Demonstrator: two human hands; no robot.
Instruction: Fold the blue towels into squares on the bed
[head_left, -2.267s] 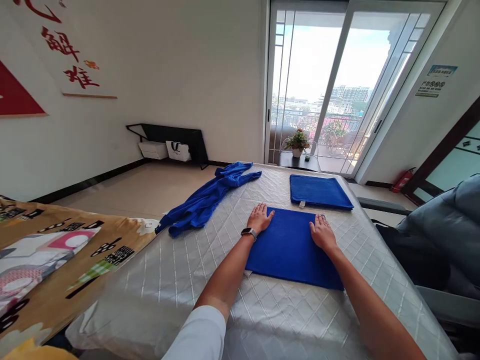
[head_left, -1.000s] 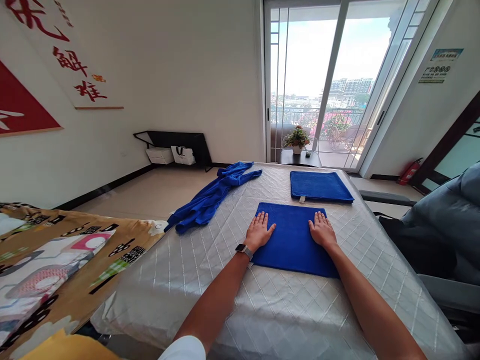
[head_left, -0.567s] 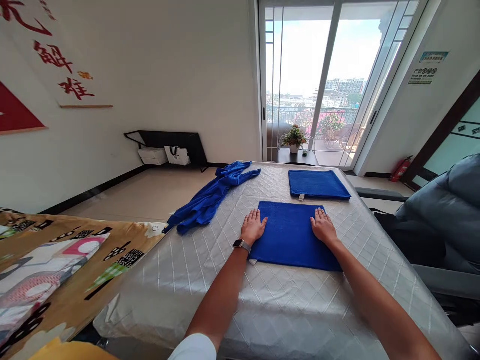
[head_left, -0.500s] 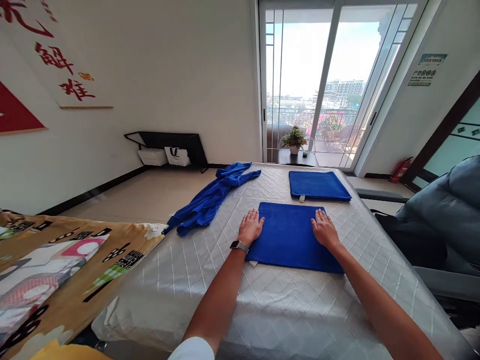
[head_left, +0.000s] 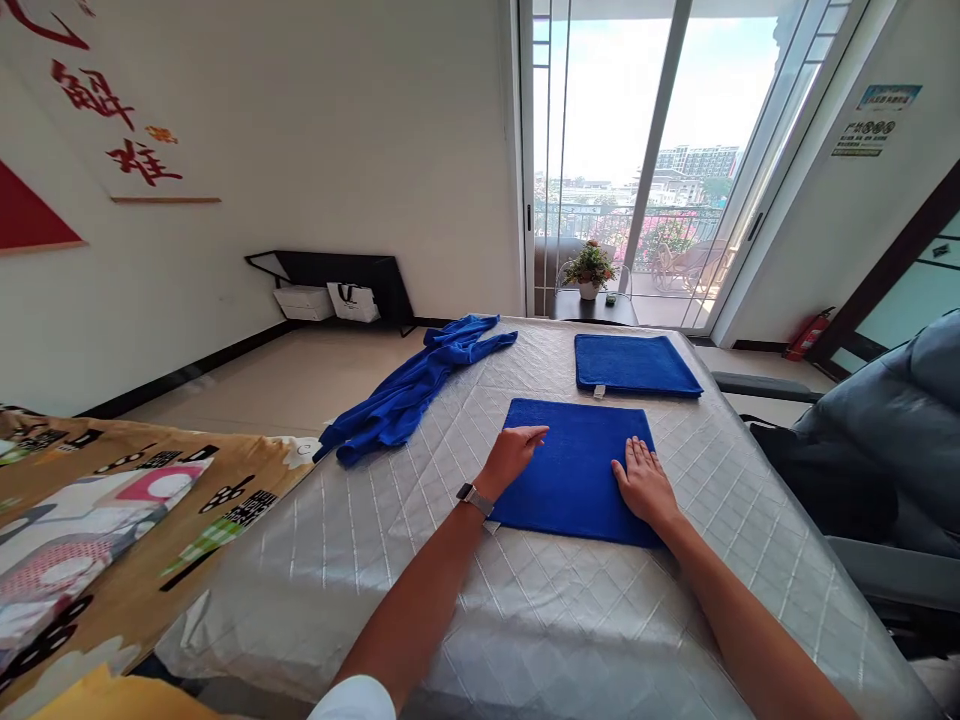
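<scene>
Fingers of the left hand (head_left: 511, 458) are now bent (hold unclear; right hand (head_left: 645, 482) laid flat), the folded blue plush rectangle (head_left: 576, 485) pressed by one palm.

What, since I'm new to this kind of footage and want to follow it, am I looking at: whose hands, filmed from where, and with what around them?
There is no machine: these are a person's own bare hands, seen by one head-worn camera looking forward and down. On a silvery quilted surface lies a folded blue cloth. The right hand rests flat on its right side, holding nothing. The left hand, with a watch at the wrist, is curled at its left side; I can't tell whether it grips anything. Beyond lie a second folded blue cloth and, leftward, a crumpled blue one.
</scene>
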